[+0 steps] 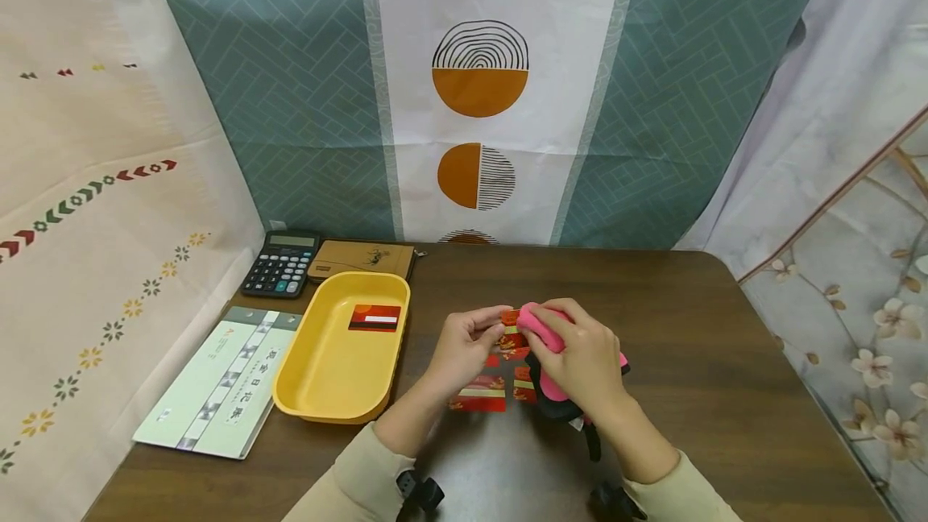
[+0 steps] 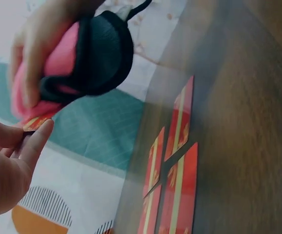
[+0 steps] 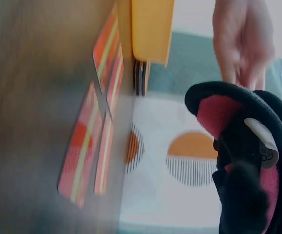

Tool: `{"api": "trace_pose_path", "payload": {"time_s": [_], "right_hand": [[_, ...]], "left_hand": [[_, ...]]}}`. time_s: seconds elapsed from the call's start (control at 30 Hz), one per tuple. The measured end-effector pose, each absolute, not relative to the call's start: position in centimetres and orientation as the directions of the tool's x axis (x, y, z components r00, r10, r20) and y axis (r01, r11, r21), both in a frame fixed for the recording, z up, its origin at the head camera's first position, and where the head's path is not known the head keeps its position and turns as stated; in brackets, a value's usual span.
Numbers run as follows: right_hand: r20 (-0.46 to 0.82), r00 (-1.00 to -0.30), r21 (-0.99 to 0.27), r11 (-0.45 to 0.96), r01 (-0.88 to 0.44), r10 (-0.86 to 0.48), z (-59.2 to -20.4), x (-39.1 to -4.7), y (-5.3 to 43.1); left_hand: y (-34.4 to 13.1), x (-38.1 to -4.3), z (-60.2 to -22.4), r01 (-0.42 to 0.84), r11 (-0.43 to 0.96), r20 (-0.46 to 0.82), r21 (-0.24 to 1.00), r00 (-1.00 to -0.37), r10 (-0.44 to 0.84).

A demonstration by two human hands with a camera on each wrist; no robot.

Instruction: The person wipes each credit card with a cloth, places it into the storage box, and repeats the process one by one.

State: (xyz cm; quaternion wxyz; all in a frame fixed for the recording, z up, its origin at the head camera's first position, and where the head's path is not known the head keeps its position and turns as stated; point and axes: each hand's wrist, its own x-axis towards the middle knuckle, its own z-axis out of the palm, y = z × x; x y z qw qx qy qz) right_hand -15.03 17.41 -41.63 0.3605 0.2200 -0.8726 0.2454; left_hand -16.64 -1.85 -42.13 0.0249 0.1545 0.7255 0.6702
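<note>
My left hand (image 1: 458, 349) pinches a small red and gold card (image 1: 511, 330) by its edge, above the table. My right hand (image 1: 586, 361) grips a soft pink and black cloth article (image 1: 542, 327) with black trim and a white tag (image 3: 263, 141). Its pink part touches the held card and covers some of it. Below the hands, several similar red cards (image 1: 482, 395) with a pale gold stripe lie in two rows on the table. The left wrist view shows these cards (image 2: 180, 190) lying flat with narrow gaps between them.
Left of the hands stands a yellow tray (image 1: 290, 389) with a red and black card (image 1: 373, 318) in it. A pale green ledger book (image 1: 210, 393) lies farther left. At the back left are a black calculator (image 1: 283, 264) and a brown zipped case (image 1: 362, 258).
</note>
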Motion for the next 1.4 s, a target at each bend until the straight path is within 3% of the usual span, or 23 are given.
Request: {"api": "trace_pose_path", "payload": {"time_s": [0.13,0.33,0.5,0.7,0.97,1.4], "right_hand": [[0.729,-0.661,-0.281,0.804,-0.524,-0.176,-41.5,-15.2,17.7],[0.751,-0.614,-0.236,0.771,-0.592,-0.241,-41.6,-14.6,16.2],[0.763,-0.606,-0.219,0.794,-0.568,-0.223,-41.5,-14.8,16.1],[0.734,-0.586,-0.153,0.757,-0.635,-0.343,-41.9,-14.2,15.3],[0.751,-0.607,-0.205,0.783,-0.587,-0.259,-42.5,-15.0,17.2],[0.756,-0.620,-0.209,0.822,-0.530,-0.208,-41.6,-15.6,17.9]], "left_hand": [[-2.4,-16.5,-42.2,0.203,0.091,0.176,0.975,-0.953,0.245],[-1.7,-16.4,-42.6,0.216,0.005,0.206,0.976,-0.938,0.281],[-2.2,-16.6,-42.1,0.192,-0.041,0.196,0.981,-0.954,0.225],[-2.5,-16.8,-42.2,0.141,-0.116,0.161,0.983,-0.968,0.192],[-3.5,-16.9,-42.0,0.152,-0.045,0.157,0.987,-0.976,0.152],[-3.6,-16.9,-41.7,0.198,0.039,0.186,0.979,-0.960,0.209]]}}
